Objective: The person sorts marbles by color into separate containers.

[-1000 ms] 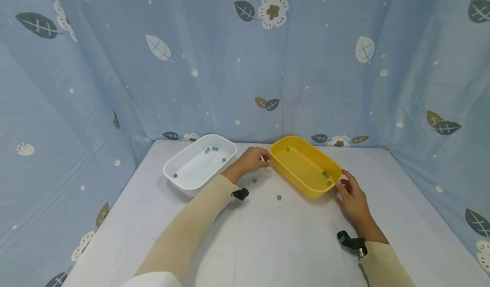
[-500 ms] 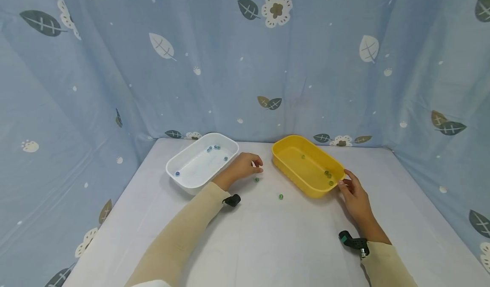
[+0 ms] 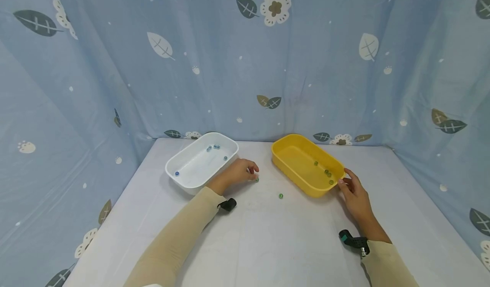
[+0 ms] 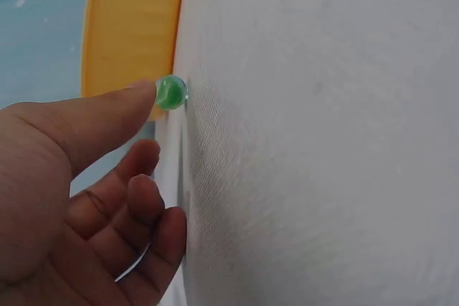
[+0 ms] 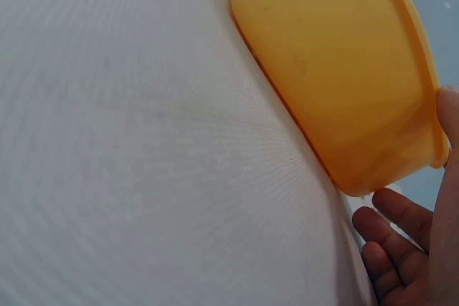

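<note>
My left hand (image 3: 238,172) is low over the table beside a green glass marble (image 3: 257,180). In the left wrist view the thumb tip is right at that marble (image 4: 171,92), while the other fingers are apart from it, loosely bent. My right hand (image 3: 355,197) holds the near right corner of a yellow plastic tub (image 3: 285,163), thumb at the rim. The right wrist view has the thumb on the rim and several fingers below, beside the tub wall (image 5: 323,69). Several green marbles (image 3: 328,174) lie in the tub.
A white tub (image 3: 187,161) with several blue marbles (image 3: 215,146) stands left of my left hand. Another green marble (image 3: 281,196) lies on the white tablecloth (image 3: 268,240) in front of the yellow tub. A blue patterned curtain (image 3: 214,78) hangs behind.
My left hand has moved away from the yellow tub, left and down to the marble on the table. One green marble has rolled toward the others inside the yellow tub.
</note>
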`<state>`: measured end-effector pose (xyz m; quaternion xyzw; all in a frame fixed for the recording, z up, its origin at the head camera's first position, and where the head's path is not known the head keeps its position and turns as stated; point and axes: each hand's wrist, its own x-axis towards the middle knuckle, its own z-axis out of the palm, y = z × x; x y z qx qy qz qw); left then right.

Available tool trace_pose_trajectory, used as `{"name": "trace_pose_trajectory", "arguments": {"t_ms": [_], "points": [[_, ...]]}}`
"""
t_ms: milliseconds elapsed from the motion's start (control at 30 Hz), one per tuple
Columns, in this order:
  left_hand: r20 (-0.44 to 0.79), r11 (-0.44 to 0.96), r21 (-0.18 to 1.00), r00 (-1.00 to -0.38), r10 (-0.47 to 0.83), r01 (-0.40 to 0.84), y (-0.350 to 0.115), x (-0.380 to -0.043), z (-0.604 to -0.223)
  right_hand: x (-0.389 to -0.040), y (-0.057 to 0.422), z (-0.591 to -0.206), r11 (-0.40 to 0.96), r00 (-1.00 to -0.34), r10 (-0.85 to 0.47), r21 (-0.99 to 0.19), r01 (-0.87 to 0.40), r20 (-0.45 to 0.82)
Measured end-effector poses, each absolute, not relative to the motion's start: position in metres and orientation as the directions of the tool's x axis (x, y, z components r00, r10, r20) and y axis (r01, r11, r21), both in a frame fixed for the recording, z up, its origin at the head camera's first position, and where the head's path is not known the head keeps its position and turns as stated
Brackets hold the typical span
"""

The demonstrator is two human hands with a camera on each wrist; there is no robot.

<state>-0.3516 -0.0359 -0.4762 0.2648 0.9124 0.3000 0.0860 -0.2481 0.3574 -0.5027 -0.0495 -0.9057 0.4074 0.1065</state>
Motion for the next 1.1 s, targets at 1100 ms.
{"name": "trace_pose_trajectory", "arguments": {"t_ms": [1100], "points": [[-0.014,0.651,0.618,-0.821,0.570,0.441,-0.027,-0.332,-0.471,-0.250,0.359,-0.504,0.656,-0.973,0.186,-0.754,0.021,0.135]]}}
